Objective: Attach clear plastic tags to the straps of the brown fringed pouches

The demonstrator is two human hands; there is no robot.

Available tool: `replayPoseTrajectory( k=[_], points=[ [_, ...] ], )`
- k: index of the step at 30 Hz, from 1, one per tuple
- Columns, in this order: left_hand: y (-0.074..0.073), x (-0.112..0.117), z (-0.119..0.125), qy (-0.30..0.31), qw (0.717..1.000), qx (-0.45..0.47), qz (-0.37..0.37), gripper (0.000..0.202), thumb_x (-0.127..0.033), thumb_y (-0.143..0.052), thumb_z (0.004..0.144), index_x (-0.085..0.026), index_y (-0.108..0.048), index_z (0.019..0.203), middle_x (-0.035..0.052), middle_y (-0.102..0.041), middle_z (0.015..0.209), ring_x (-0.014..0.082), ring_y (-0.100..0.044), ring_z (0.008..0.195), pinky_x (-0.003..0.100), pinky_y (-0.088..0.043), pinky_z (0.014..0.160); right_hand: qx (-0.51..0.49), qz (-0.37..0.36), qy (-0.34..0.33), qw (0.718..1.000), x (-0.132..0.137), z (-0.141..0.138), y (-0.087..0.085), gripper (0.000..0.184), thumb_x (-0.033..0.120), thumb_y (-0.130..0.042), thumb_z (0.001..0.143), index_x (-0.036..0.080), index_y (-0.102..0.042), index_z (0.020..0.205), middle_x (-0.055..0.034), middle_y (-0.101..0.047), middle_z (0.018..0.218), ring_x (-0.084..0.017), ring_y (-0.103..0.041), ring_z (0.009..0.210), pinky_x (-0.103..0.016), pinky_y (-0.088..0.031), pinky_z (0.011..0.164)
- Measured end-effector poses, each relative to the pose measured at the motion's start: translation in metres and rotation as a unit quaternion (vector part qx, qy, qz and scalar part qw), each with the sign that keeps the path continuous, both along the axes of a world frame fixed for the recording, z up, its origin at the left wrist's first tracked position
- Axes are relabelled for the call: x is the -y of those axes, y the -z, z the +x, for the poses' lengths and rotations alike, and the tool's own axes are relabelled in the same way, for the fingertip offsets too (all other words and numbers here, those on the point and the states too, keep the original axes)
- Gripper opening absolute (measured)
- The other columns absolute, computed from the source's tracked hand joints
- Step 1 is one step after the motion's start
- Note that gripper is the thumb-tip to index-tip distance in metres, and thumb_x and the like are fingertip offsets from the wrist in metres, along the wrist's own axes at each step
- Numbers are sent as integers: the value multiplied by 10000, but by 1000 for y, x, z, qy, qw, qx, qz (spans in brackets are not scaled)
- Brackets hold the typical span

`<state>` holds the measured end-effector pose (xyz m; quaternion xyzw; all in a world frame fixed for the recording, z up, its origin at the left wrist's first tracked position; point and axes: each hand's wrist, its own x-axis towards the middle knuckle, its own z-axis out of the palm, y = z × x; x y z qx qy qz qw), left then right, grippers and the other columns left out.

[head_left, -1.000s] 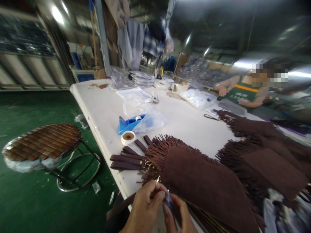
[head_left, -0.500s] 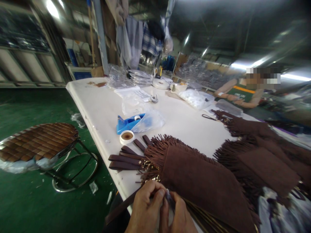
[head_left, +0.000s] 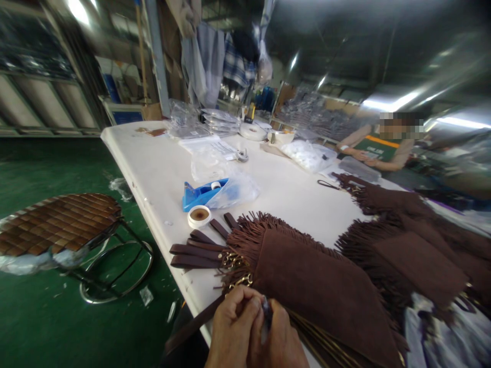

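At the bottom centre my left hand (head_left: 231,327) and my right hand (head_left: 283,335) are close together, fingers closed in a pinch. Between their fingertips shows a small dark, shiny piece (head_left: 266,309), partly clear like plastic; its kind is hidden. A brown strap (head_left: 195,324) runs from beside my left hand to the lower left, over the table edge. Just beyond my hands lies a stack of brown suede fringed bags (head_left: 314,286). Brown wrist straps (head_left: 197,255) with gold clasps (head_left: 240,280) stick out from its left end.
On the white table (head_left: 146,158) stand a blue tape dispenser (head_left: 199,194) and a small round tub (head_left: 199,216) with brown contents. More fringed bags (head_left: 418,255) lie at right. A stool (head_left: 61,225) stands at left. Across the table is a co-worker (head_left: 378,148).
My right hand has turned slightly, its fingers curling closer to my left hand, and more of the small dark piece shows. The view has shifted a little.
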<state>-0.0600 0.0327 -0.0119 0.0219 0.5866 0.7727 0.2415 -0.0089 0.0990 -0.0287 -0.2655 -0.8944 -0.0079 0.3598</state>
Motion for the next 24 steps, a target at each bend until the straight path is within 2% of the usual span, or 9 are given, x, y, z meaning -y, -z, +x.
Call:
replayPoseTrajectory(
  k=[6, 16, 24],
  points=[
    [-5, 0, 1, -4, 1000, 4, -3, 208, -354, -638, 818, -152, -630, 771, -11, -537, 674, 124, -466, 646, 196, -394, 602, 38, -9, -20, 999, -2, 0, -1, 245, 371, -370, 985, 208, -552, 1004, -60, -691, 788, -231, -615, 632, -337, -372, 587],
    [1, -2, 2, -9, 1000, -2, -7, 219, -369, -621, 825, -160, -628, 757, -20, -514, 641, 119, -434, 606, 194, -370, 558, 81, -20, -32, 996, -7, 3, -2, 286, 399, -316, 1005, 250, -537, 902, -13, -658, 730, -214, -620, 597, -319, -375, 571],
    [2, 0, 2, -18, 999, -22, -28, 236, -384, -616, 837, -165, -628, 750, -8, -549, 653, 141, -478, 645, 211, -398, 606, 79, -139, -40, 986, -5, 6, -2, 385, 482, -227, 1015, 250, -533, 991, 1, -716, 769, -201, -696, 604, -306, -403, 483]
  ],
)
